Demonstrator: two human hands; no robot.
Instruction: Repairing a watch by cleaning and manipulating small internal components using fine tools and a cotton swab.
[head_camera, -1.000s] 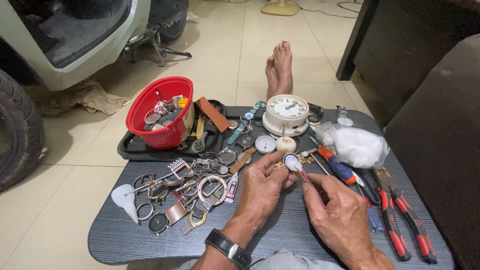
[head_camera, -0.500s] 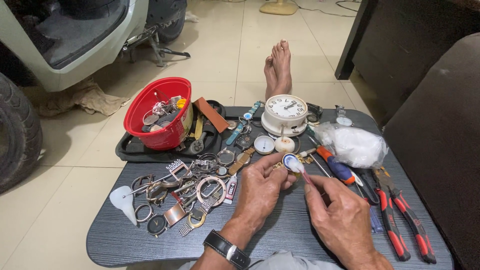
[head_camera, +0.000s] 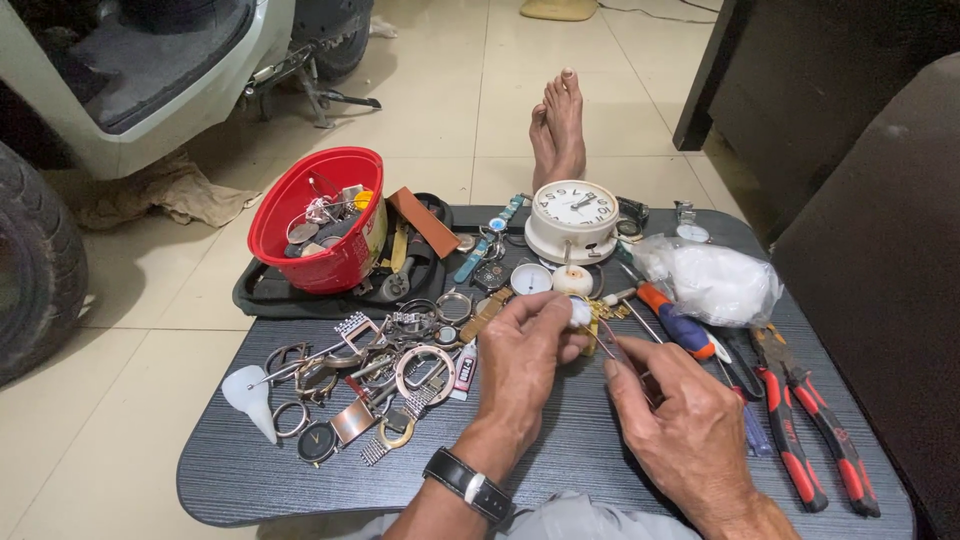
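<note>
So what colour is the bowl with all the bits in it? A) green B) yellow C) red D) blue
C: the bowl at the back left of the dark table is bright red, with small metal parts heaped inside.

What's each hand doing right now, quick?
Left hand: pinching a small round white watch part.
Right hand: closed on thin metal tweezers.

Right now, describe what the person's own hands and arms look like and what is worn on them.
Both arms are bare to the frame's edge, with no sleeves and no gloves. The left hand has a watch at its wrist: a black strap with a small pale loop or buckle on it. The right hand and its wrist are bare, with no ring or band that can be seen.
</note>
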